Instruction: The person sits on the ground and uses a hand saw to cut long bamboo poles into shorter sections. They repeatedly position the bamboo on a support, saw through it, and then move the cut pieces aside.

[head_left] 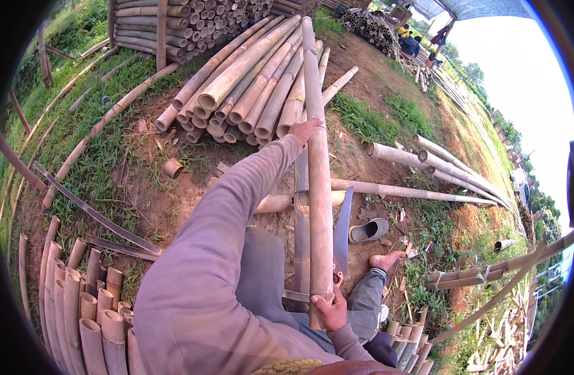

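Observation:
A long bamboo pole (319, 169) stretches away from me down the middle of the head view. My left hand (305, 130) is closed around its side about a third of the way from the far end. Close to my body, my right hand (332, 310) grips the near end, its thumb lying on the pole. Just beside that hand is a handsaw (343, 228), its blade pointing away and its orange handle partly hidden; I cannot tell whether the right fingers also touch it. Beneath the pole, another bamboo pole (380, 188) lies crosswise on the ground.
A heap of bamboo poles (249, 94) lies ahead to the left. Cut bamboo pieces (102, 312) stand upright at the lower left, more (412, 347) at the lower right. A sandal (369, 230) rests by my bare foot (387, 260). Poles (452, 165) lie to the right.

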`<state>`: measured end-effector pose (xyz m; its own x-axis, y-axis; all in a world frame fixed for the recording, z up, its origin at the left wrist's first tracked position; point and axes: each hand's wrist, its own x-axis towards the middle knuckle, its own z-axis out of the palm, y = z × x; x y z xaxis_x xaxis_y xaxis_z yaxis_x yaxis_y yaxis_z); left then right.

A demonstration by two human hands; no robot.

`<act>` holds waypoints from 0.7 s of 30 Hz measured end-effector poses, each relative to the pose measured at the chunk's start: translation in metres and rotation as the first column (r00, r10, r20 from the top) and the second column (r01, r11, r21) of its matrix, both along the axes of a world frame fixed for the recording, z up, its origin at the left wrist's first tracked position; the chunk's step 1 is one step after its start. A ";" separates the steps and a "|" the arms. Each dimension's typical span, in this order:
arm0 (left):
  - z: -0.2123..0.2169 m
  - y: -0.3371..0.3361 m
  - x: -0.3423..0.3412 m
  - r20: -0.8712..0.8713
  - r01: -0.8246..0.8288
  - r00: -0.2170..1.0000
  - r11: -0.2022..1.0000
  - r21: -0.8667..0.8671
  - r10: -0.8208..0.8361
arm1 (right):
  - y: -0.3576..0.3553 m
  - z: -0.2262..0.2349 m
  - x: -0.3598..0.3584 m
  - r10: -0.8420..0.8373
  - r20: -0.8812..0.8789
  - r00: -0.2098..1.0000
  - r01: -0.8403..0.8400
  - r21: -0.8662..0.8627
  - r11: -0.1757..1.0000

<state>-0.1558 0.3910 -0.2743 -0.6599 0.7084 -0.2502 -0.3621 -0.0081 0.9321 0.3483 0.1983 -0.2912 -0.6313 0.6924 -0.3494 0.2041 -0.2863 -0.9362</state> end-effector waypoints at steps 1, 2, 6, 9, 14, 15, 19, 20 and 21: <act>0.007 -0.011 -0.011 0.073 -0.005 0.997 0.997 0.076 0.000 | 0.013 -0.003 -0.035 0.033 0.042 0.999 -0.036 0.066 0.997; 0.019 -0.024 -0.015 0.020 -0.045 0.999 0.986 0.160 0.042 | 0.031 -0.008 -0.073 0.056 0.084 0.995 -0.068 0.139 0.988; 0.009 -0.116 -0.025 -0.032 -0.127 0.988 0.908 0.399 0.152 | 0.106 -0.019 -0.274 0.042 0.000 0.999 -0.041 0.209 0.977; -0.067 -0.213 -0.005 -0.104 -0.131 0.977 0.913 0.386 0.185 | 0.161 -0.014 -0.413 0.054 -0.066 0.996 -0.039 0.203 0.978; -0.216 -0.377 0.040 0.089 -0.437 0.885 0.880 -0.186 0.458 | 0.197 0.009 -0.530 0.026 0.341 0.940 -0.266 0.682 0.681; -0.227 -0.398 0.050 0.082 -0.498 0.848 0.840 -0.217 0.524 | 0.186 0.011 -0.540 -0.016 0.343 0.939 -0.259 0.737 0.625; -0.246 -0.418 0.072 -0.061 -0.513 0.853 0.810 -0.285 0.519 | 0.149 -0.026 -0.473 0.038 0.105 0.994 -0.111 0.892 0.439; -0.249 -0.412 0.076 -0.127 -0.502 0.864 0.816 -0.286 0.487 | 0.133 -0.048 -0.437 0.127 0.019 0.992 -0.066 0.925 0.374; -0.251 -0.403 0.071 -0.210 -0.451 0.889 0.856 -0.254 0.406 | 0.116 -0.060 -0.401 0.178 0.036 0.983 -0.094 0.939 0.330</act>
